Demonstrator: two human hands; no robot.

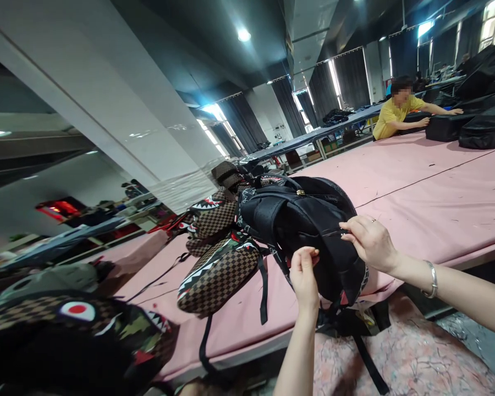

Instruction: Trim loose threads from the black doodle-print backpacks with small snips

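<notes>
A black backpack (301,212) lies at the edge of the pink-covered table, its black inside facing me and a gold-coloured zipper pull at the top. My right hand (371,242), with a bracelet on the wrist, is closed in a pinch over the backpack's right side. Something small shows at those fingertips, too small to name. In front of the backpack's lower left part is my left hand (304,278), fingers curled and pressed together. Whatever it may hold is hidden. Dark straps hang below the backpack by my patterned clothing.
Brown checkered backpacks with shark-mouth prints (220,275) lie left of the black one on the pink table (429,187). Another checkered bag (78,313) fills the lower left. Across the table a person in a yellow shirt (390,118) handles black bags (445,126). A pillar stands behind.
</notes>
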